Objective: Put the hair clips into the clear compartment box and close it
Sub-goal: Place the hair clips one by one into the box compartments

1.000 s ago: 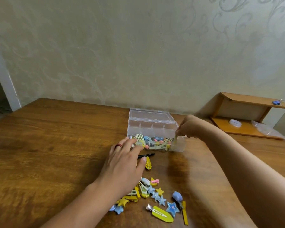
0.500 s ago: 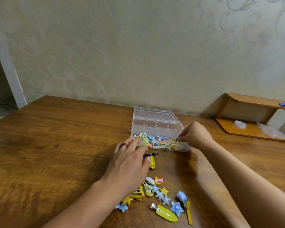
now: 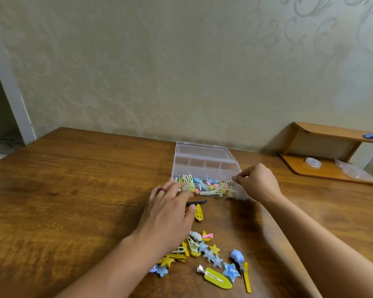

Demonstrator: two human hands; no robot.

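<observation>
Head view: clear compartment box [image 3: 205, 166] sits open on the wooden table [image 3: 73, 190], lid [image 3: 202, 148] laid back toward the wall, far row of compartments bare, near row packed with mixed hair clips [image 3: 205, 186]. Right hand [image 3: 259, 183] is at the box's near right corner, fingers curled, thumb and forefinger pinched together at the rim; whether they pinch the wall or a clip, can't tell. Left hand [image 3: 167, 216] lies palm down just in front of the box, fingers straight and slightly spread, tips touching the near left wall, red ring [image 3: 161, 190] on one finger, nothing gripped. A black clip [image 3: 197, 202] pokes out from under the left fingers, a yellow clip [image 3: 199, 212] just beside the thumb. Loose pile of clips [image 3: 205, 250] nearer the camera on the table: blue and yellow stars, a pink one, a large yellow-green snap clip [image 3: 216, 281], a blue star clip [image 3: 230, 272], a yellow bar [image 3: 247, 280]. Right of the table: wooden shelf [image 3: 332, 134] with a tape roll [image 3: 313, 162] and a plastic bag [image 3: 353, 171].
</observation>
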